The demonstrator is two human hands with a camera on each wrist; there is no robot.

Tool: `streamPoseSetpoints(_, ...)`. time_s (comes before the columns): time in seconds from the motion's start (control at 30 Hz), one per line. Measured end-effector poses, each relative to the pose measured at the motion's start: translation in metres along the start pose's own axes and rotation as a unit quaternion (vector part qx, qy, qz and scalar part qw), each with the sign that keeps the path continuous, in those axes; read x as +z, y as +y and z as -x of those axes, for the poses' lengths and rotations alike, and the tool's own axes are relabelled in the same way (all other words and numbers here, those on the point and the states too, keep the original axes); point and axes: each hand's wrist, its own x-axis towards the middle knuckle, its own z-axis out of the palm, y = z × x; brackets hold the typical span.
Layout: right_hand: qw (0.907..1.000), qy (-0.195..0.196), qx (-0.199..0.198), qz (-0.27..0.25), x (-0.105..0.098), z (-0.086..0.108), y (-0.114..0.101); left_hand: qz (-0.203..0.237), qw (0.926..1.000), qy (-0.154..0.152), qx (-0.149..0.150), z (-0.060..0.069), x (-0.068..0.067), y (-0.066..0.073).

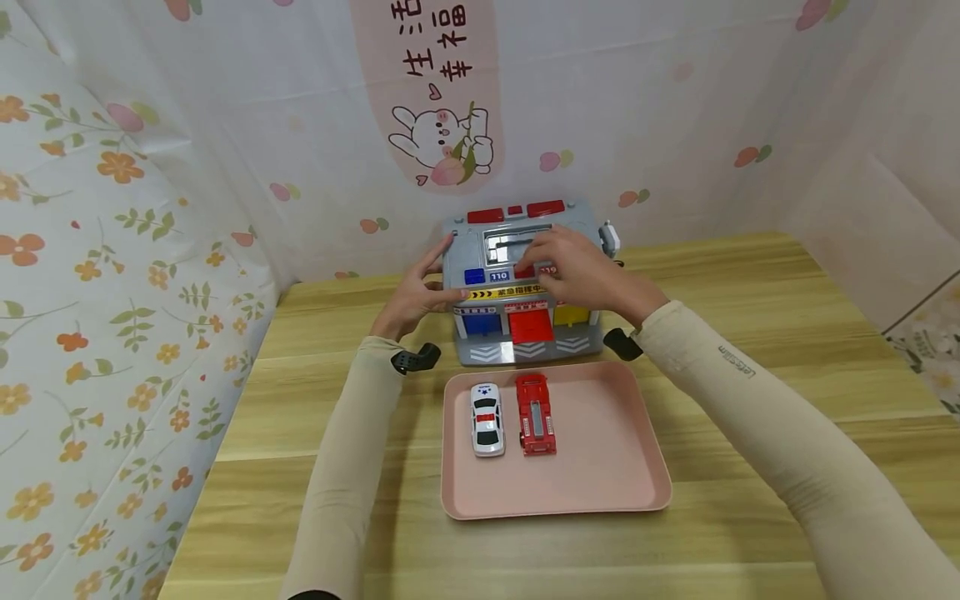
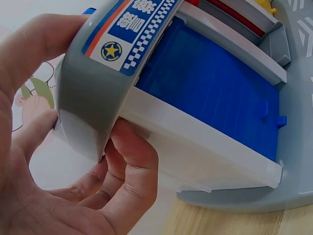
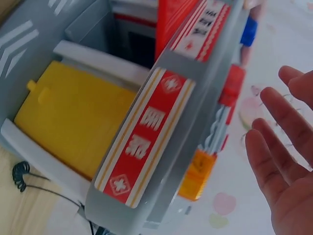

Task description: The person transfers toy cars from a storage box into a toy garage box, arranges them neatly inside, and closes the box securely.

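Observation:
A grey toy garage (image 1: 495,283) with blue, red and yellow doors stands behind the tray. My left hand (image 1: 415,292) holds its left side; in the left wrist view the fingers and thumb grip the roof edge beside the blue door (image 2: 210,93). My right hand (image 1: 573,271) is over the right part of the roof, near the red button. The right wrist view shows that hand (image 3: 288,166) with its fingers loosely bent and nothing in them, apart from the garage. The red door (image 1: 531,326) is swung outward; the blue and yellow (image 3: 73,117) doors are down.
A pink tray (image 1: 600,492) lies in front of the garage, with a white police car (image 1: 487,421) and a red toy car (image 1: 536,412) in its left half. Behind hangs a patterned cloth (image 1: 637,108). A coiled black cord (image 3: 20,176) lies by the garage's right side.

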Motion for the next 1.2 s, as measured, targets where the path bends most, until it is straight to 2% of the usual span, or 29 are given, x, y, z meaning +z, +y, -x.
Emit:
streamPoseSetpoints(0.13,0.9985,0.01,-0.034,-0.041,0.001,0.016,-0.01,0.009,1.0,0.002,0.001,-0.002,-0.001,-0.002)
streamPoseSetpoints(0.2,0.9966,0.003,-0.057,-0.06,0.004,0.026,-0.015,0.014,0.9999,0.002,0.003,-0.002,-0.001,-0.003)
streamPoseSetpoints(0.33,0.9928,-0.041,-0.086,-0.072,0.013,0.044,-0.024,0.006,0.9999,0.005,0.006,-0.003,-0.001,-0.003)
streamPoseSetpoints(0.43,0.9893,-0.084,-0.089,-0.08,0.02,0.055,-0.028,-0.011,0.9999,0.007,0.004,-0.003,-0.002,-0.004)
streamPoseSetpoints(0.53,0.9841,-0.127,-0.084,-0.092,0.029,0.063,-0.029,-0.019,0.9998,0.005,0.001,-0.003,-0.003,-0.004)
streamPoseSetpoints(0.63,0.9792,-0.168,-0.061,-0.095,0.039,0.069,-0.029,-0.025,0.9997,0.005,0.006,-0.003,-0.003,-0.005)
streamPoseSetpoints(0.77,0.9719,-0.226,-0.015,-0.063,0.051,0.076,-0.029,-0.028,0.9995,0.007,0.01,-0.002,-0.002,-0.004)
streamPoseSetpoints(0.83,0.9686,-0.244,-0.008,-0.046,0.057,0.079,-0.029,-0.028,0.9995,0.008,0.007,-0.001,-0.002,-0.004)
streamPoseSetpoints(0.97,0.9652,-0.258,-0.002,-0.042,0.066,0.082,-0.028,-0.035,0.9993,0.008,0.009,-0.002,-0.001,-0.004)
streamPoseSetpoints(1.1,0.9652,-0.256,-0.001,-0.05,0.07,0.083,-0.025,-0.042,0.999,0.008,0.011,-0.002,-0.002,-0.005)
streamPoseSetpoints(1.2,0.9674,-0.25,0.003,-0.038,0.075,0.086,-0.022,-0.045,0.9989,0.006,0.01,-0.002,-0.002,-0.004)
